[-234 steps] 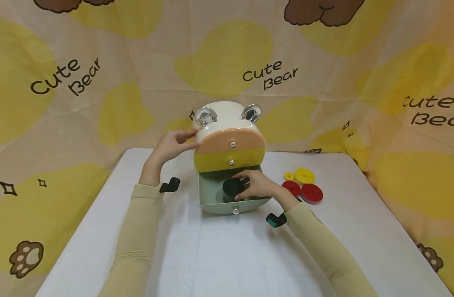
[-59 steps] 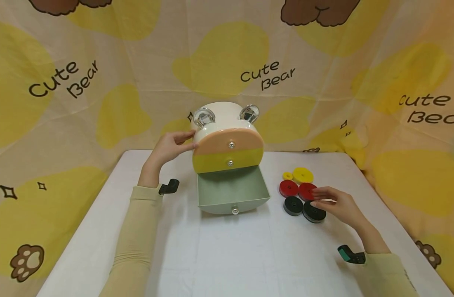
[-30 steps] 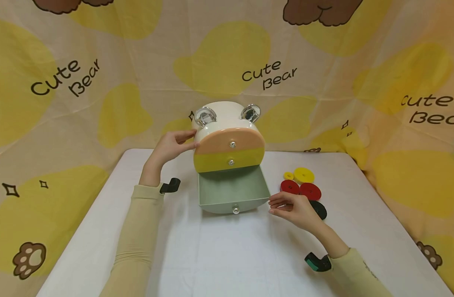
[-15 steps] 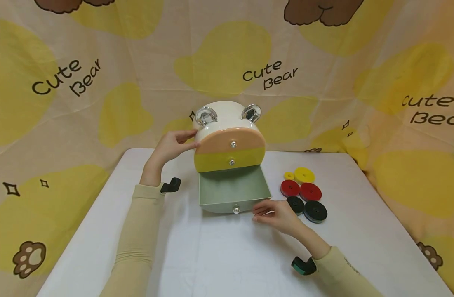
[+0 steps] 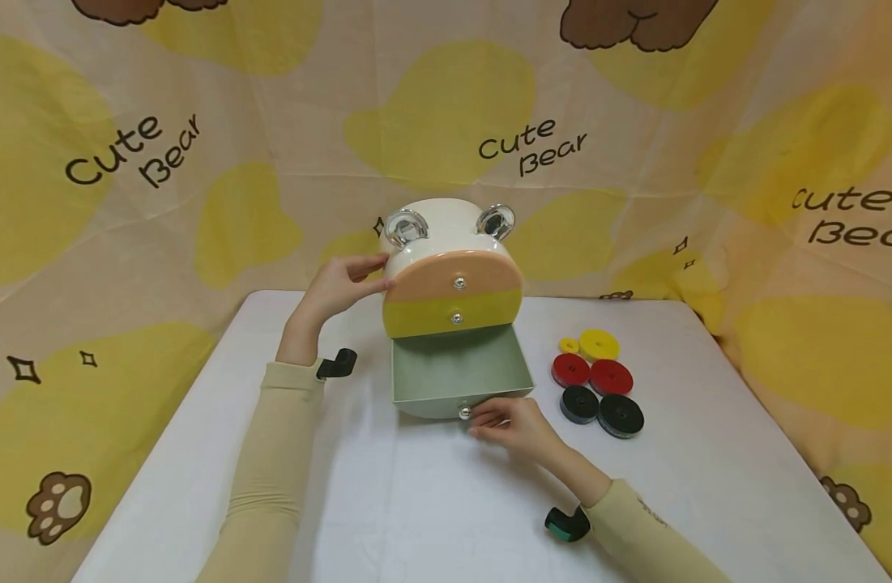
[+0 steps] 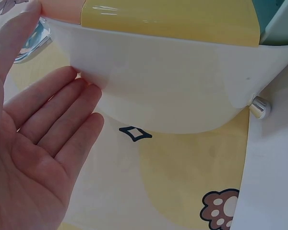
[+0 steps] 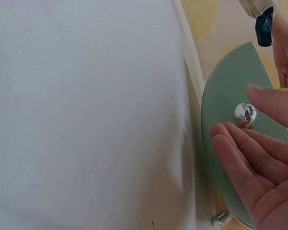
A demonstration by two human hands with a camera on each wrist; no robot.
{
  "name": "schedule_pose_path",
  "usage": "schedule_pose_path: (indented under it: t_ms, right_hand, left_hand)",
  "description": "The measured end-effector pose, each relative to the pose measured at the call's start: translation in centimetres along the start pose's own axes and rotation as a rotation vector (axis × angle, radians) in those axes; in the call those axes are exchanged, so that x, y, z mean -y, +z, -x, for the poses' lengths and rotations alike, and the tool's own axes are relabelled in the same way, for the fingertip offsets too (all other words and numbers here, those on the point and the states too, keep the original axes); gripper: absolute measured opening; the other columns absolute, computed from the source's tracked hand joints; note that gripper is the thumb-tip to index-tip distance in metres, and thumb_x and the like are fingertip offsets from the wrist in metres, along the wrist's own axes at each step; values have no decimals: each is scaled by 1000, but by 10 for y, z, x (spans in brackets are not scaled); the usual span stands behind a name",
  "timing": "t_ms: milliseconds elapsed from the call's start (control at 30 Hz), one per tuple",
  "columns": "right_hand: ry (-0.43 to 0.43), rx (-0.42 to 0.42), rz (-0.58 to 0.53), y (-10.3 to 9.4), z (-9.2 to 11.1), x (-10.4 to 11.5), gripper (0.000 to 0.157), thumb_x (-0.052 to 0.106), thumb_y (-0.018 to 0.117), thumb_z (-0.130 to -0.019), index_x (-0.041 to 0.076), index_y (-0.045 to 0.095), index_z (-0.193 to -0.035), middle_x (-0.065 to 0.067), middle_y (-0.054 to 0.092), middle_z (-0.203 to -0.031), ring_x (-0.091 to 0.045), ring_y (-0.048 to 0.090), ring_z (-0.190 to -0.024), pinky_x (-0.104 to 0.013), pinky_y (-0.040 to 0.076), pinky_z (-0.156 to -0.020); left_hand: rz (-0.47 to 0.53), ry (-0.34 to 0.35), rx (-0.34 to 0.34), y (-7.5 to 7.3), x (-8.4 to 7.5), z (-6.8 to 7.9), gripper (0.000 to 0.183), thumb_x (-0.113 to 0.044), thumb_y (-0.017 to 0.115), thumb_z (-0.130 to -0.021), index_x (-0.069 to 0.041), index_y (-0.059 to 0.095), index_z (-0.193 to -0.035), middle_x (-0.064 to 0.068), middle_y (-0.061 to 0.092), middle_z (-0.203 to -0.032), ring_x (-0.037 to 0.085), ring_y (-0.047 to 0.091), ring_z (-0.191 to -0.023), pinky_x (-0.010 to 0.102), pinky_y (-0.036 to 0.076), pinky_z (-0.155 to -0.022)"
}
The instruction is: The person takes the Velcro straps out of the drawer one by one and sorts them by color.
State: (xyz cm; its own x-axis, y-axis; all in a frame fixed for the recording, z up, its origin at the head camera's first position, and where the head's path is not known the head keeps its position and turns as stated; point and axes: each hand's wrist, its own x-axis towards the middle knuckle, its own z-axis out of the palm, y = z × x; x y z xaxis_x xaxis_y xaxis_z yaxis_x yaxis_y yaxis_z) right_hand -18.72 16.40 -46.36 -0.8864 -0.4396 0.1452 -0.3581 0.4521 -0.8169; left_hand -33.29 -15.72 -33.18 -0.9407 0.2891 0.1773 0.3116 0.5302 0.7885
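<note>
A white drawer cabinet (image 5: 446,223) with two silver ears stands at the back of the table. Its lowest green drawer (image 5: 460,368) is pulled out and bare inside; the orange and yellow drawers above are closed. My left hand (image 5: 338,285), fingers straight, touches the cabinet's left side with fingertips and thumb. At the green drawer's front, my right hand (image 5: 517,425) has thumb and fingers spread on either side of the silver knob (image 7: 245,115). Whether a fingertip touches the knob, I cannot tell.
Right of the drawer lie thick round discs with small centre holes: two yellow, with a larger one (image 5: 599,345), two red (image 5: 611,376) and two black (image 5: 620,415). A patterned cloth (image 5: 446,121) hangs behind the white table (image 5: 387,518).
Earlier my right hand held a black disc in the green drawer; both black discs now lie on the table. The hand has since moved left to the knob. My left hand has stayed put.
</note>
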Motion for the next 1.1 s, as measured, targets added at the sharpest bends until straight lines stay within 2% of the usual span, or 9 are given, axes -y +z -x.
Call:
schedule_pose_path:
  t_ms: [300, 567, 733, 967, 1100]
  right_hand:
    - [69, -35, -36, 15, -5, 0, 25, 20, 77, -80, 1, 71, -95, -7, 73, -84, -10, 68, -72, -20, 56, -64]
    - [138, -116, -35, 22, -5, 5, 17, 20, 74, -82, 4, 72, -88, -3, 71, -77, -8, 65, -66, -19, 54, -59]
    - [155, -149, -28, 24, -6, 5, 18, 23, 74, -83, 5, 73, -86, -2, 71, -74, -9, 65, -64, -19, 53, -57]
    - [221, -168, -83, 22, -9, 5, 20, 26, 73, -83, 6, 72, -88, -3, 71, -77, -13, 66, -67, -20, 54, -59]
    - [226, -182, -70, 22, -13, 6, 19, 26, 73, -83, 7, 72, -88, -2, 71, -77, -13, 66, -67, -21, 55, -59]
  left_hand:
    - [4, -8, -1, 1, 0, -1, 68, -55, 75, -73, -25, 58, -132, -2, 56, -136, 24, 52, -127, 42, 43, -104]
    - [1, -3, 1, 2, 1, -1, 66, -51, 75, -75, -23, 58, -132, 0, 56, -137, 23, 52, -126, 41, 43, -105]
    - [6, -8, 1, 2, 3, -1, 66, -52, 75, -75, -23, 58, -132, 0, 56, -137, 23, 52, -126, 42, 43, -105]
    - [12, -8, 5, 1, 4, -2, 65, -50, 75, -76, -22, 58, -132, 0, 55, -137, 24, 52, -127, 43, 43, -105]
    - [15, -7, -1, 1, 4, -2, 65, -50, 75, -75, -23, 59, -131, 0, 56, -136, 23, 52, -126, 42, 43, -104]
